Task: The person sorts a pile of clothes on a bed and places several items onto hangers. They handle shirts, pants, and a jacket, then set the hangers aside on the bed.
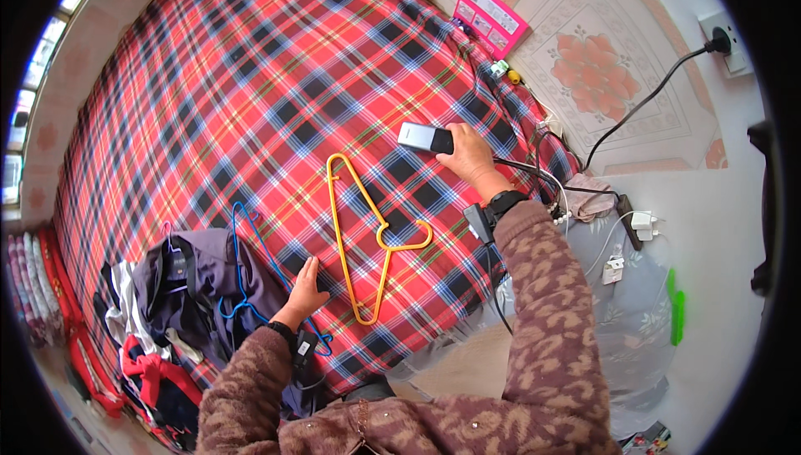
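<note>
My right hand (471,157) grips a phone (424,137) with a light screen, held low over the red plaid bedcover (250,96) near its right edge. My left hand (304,290) rests flat on the cover, fingers together, beside a blue wire hanger (243,265) that lies partly on a dark purple garment (209,284). An orange hanger (375,238) lies flat on the cover between my two hands, its hook pointing right. Both forearms wear brown patterned sleeves, each with a dark wrist device.
A heap of clothes (146,346) sits at the lower left. A pink card (491,17) lies at the bed's far edge. Black cables (642,105) run to a wall socket (724,38). White chargers (642,223) and a green object (675,305) lie on a grey floral surface at right.
</note>
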